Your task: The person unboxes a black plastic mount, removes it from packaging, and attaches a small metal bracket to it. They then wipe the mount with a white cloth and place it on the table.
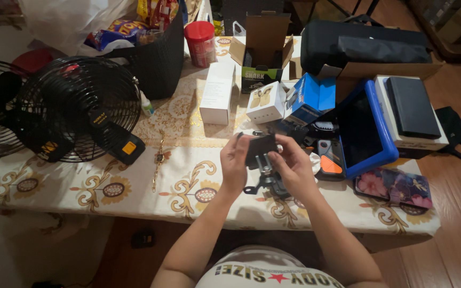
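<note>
Both my hands hold a small black device (261,150) with a grey metal mount and clamp arm hanging below it, above the front of the table. My left hand (234,165) grips its left side with the thumb on the front face. My right hand (294,166) grips its right side, fingers curled over the top edge. The lower part of the mount (265,178) pokes out between my palms.
A patterned tablecloth (134,186) covers the table. Two black fans (78,109) stand at the left, with a wristwatch (159,157) beside them. Cardboard and white boxes (217,93), a blue box (309,98), a blue-cased tablet (366,128), a floral wallet (396,188) and a black basket (158,58) crowd the back and right.
</note>
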